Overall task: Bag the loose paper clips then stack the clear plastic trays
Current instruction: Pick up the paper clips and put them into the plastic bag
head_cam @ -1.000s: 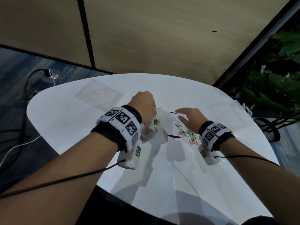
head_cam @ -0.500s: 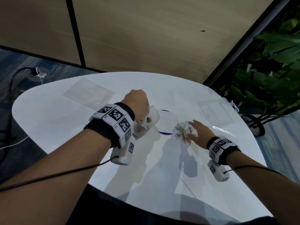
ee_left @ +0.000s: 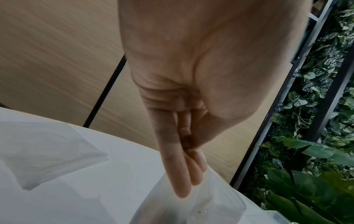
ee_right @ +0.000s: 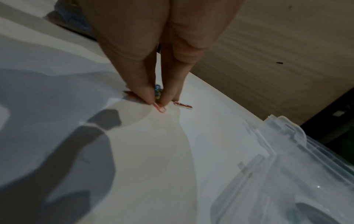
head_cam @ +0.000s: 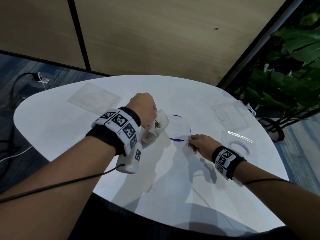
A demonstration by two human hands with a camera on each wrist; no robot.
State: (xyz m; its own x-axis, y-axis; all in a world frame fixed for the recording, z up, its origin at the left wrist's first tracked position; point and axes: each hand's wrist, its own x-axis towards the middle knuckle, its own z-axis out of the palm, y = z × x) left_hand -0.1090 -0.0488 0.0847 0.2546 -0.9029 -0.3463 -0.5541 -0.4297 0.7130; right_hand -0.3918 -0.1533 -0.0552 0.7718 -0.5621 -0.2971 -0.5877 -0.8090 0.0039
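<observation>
My left hand (head_cam: pixel 145 111) grips the rim of a clear plastic bag (head_cam: pixel 156 127) above the white table (head_cam: pixel 52 125); coloured paper clips show inside it. In the left wrist view the fingers (ee_left: pixel 178 166) pinch the bag's edge (ee_left: pixel 210 201). My right hand (head_cam: pixel 199 144) is down on the table, right of the bag, pinching a bunch of paper clips (head_cam: pixel 190 146). The right wrist view shows thumb and fingers (ee_right: pixel 159 97) closed on clips (ee_right: pixel 161 108), with a red clip (ee_right: pixel 182 105) lying beside them. Two clear trays (head_cam: pixel 228 116) (head_cam: pixel 237 141) lie to the right.
A flat clear bag (head_cam: pixel 94 99) lies at the table's far left. A round clear lid with a blue rim (head_cam: pixel 180 129) sits between my hands. Plants (head_cam: pixel 285 75) and a black stand crowd the right edge. A wooden wall runs behind the table.
My right hand has closed over the spread clips and gathered them into a bunch under its fingers. The left hand keeps holding the bag in about the same place.
</observation>
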